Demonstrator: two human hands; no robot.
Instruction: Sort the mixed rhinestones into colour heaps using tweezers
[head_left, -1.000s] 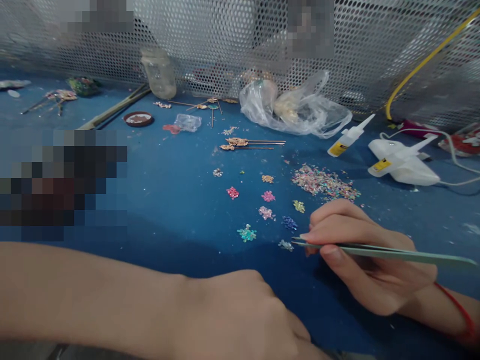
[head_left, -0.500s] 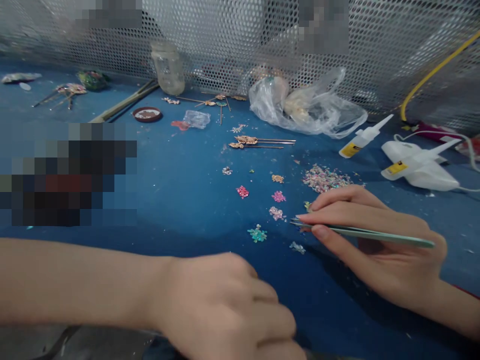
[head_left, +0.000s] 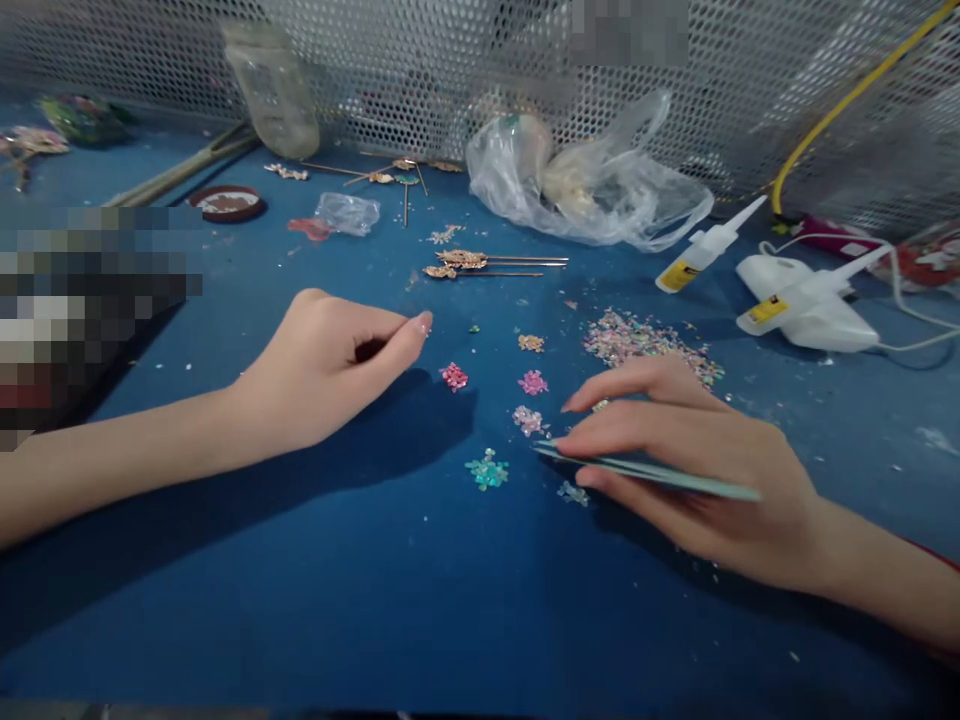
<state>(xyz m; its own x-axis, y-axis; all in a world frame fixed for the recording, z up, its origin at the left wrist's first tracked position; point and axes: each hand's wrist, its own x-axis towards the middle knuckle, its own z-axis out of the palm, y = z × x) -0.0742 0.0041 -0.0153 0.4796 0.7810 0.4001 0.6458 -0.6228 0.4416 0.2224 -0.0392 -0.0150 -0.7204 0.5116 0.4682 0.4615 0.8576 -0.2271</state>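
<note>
My left hand point(head_left: 337, 365) is closed in a pinch above the blue table, left of the sequin clusters. A tiny pale glint shows at its fingertips, too small to name. My right hand point(head_left: 697, 460) holds a pair of pale green tweezers point(head_left: 660, 474), tips pointing left and slightly parted, with nothing visible between them. The tips hover between a pale pink sequin cluster point(head_left: 529, 420) and a turquoise cluster point(head_left: 487, 470). Around them lie a red cluster point(head_left: 454, 376), a magenta cluster point(head_left: 533, 382), an orange cluster point(head_left: 531, 342) and a clear bluish cluster point(head_left: 573, 493).
Behind my right hand spreads a pile of loose sequins point(head_left: 637, 340). Two glue bottles point(head_left: 709, 247) stand and lean at the right. Gold hairpins point(head_left: 465, 261), a plastic bag point(head_left: 585, 185), a jar point(head_left: 276, 95) and a brown lid point(head_left: 227, 203) lie before the perforated metal screen point(head_left: 405, 80).
My left hand has moved from the near edge up and leftward, its fingers now pinched where a silvery cluster lay. The right hand with the tweezers has shifted left, and the view has turned slightly.
</note>
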